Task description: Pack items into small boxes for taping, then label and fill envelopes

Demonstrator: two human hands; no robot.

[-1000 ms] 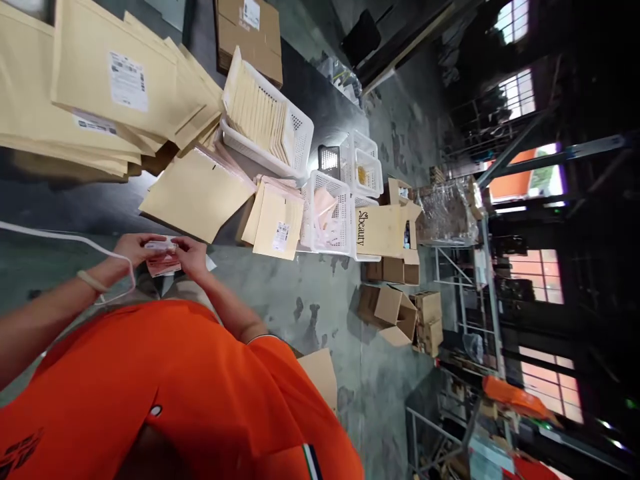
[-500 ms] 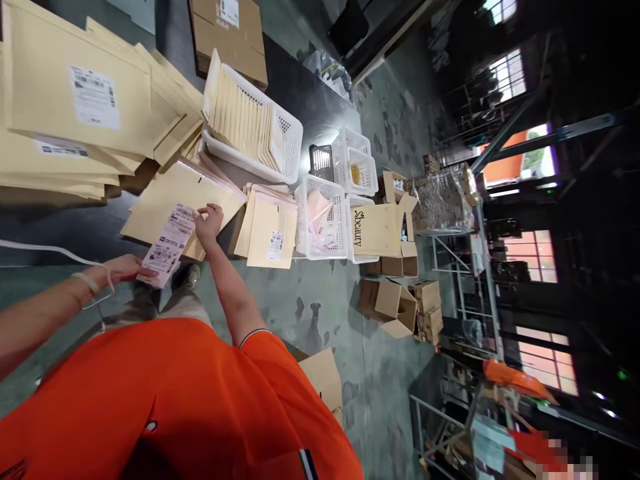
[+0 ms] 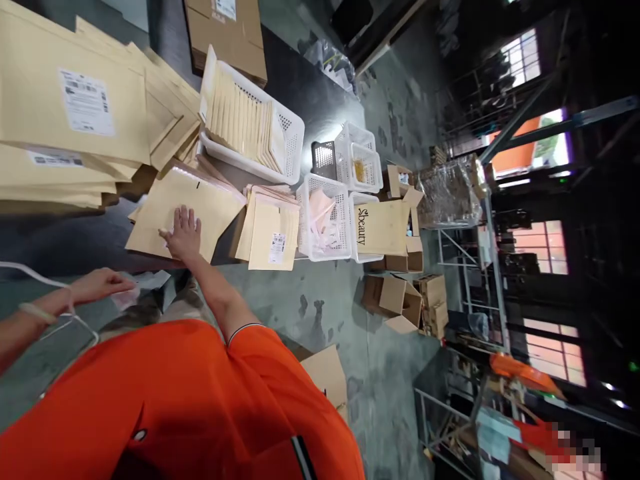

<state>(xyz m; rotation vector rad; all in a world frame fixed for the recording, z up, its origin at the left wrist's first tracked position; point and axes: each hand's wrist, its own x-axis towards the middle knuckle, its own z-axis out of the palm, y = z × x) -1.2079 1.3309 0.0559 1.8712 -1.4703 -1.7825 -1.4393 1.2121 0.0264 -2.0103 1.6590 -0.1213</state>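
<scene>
My right hand lies flat with spread fingers on a padded envelope, pressing its lower part near the table edge. A black mark shows near the top of this envelope; no printed label is visible on it. Out past the table edge, my left hand has its fingers together on a pale pinkish slip of paper, blurred and partly hidden. To the right of the envelope sits a stack of padded envelopes, the top one bearing a white shipping label.
Labelled envelopes are piled at the left. Beyond stand a white basket of upright envelopes and flattened cartons. Further right are a basket with pink wrapping and an envelope marked "beauty". Open cartons stand on the floor.
The long printed label strip is no longer seen between my hands. My right hand has moved left and flattened on the envelope; my left hand has drawn away left and down with the pale slip.
</scene>
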